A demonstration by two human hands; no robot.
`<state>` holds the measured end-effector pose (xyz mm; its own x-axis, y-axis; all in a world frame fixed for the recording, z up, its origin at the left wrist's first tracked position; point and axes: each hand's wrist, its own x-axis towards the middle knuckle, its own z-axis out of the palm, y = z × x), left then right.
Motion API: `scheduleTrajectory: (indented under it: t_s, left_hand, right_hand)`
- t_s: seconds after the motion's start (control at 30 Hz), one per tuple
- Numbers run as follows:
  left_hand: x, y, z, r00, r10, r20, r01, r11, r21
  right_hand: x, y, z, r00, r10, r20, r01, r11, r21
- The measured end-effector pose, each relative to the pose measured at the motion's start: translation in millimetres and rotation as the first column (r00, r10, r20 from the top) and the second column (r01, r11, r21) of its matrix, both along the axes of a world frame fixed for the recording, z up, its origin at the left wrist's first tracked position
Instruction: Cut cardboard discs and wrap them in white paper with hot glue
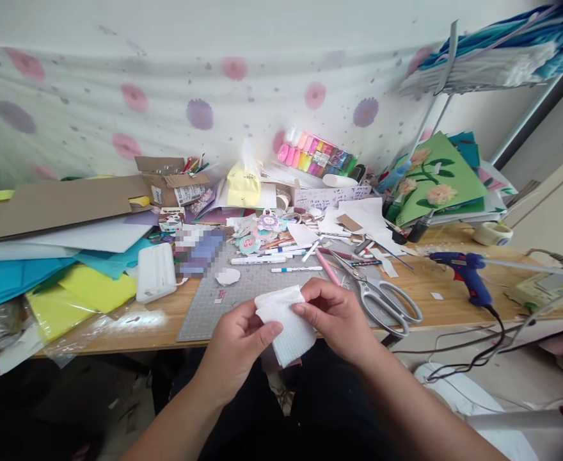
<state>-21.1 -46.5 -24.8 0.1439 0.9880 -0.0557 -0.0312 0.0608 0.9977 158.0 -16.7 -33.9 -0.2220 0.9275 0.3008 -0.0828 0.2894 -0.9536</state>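
Note:
A folded piece of white textured foam sheet point(286, 323) is held between both hands just in front of the desk's near edge. My left hand point(236, 349) pinches its left side with thumb on top. My right hand point(336, 317) grips its right side, fingers curled around it. Behind the hands a grey cutting mat point(243, 291) lies on the wooden desk point(454, 285), with white marker pens point(262, 259) and paper cut-outs on it.
Large scissors point(382, 298) lie right of my right hand. A blue glue gun point(466, 272) with its black cord rests further right. Coloured paper sheets point(70, 282), cardboard point(55, 202) and a white case point(155, 272) fill the left. A clay pack point(315, 157) and green card point(435, 179) stand behind.

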Motion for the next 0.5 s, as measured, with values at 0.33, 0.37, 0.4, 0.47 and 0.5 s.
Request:
scheduleTrajectory:
  t_s: [0.33, 0.37, 0.4, 0.47, 0.5]
  left_hand:
    - [24, 3, -6.9, 0.979, -0.117, 0.164, 0.135, 0.986, -0.099]
    - [26, 4, -7.1, 0.968, -0.082, 0.236, 0.119, 0.982, -0.145]
    - [29, 7, -6.1, 0.948, -0.023, 0.317, 0.089, 0.977, -0.195]
    - [31, 12, -0.5, 0.865, 0.151, 0.479, 0.001, 0.953, -0.302]
    - [31, 15, 3.6, 0.805, 0.240, 0.543, -0.045, 0.937, -0.347]
  right_hand:
    - [9, -10, 9.2, 0.988, -0.143, 0.054, 0.139, 0.987, 0.077]
    - [16, -9, 10.2, 0.986, -0.142, 0.086, 0.134, 0.987, 0.091]
    - [27, -7, 10.2, 0.978, -0.161, 0.134, 0.145, 0.982, 0.117]
    - [56, -3, 5.3, 0.909, -0.299, 0.291, 0.239, 0.944, 0.226]
    - [73, -1, -0.1, 0.791, -0.431, 0.434, 0.306, 0.893, 0.329]
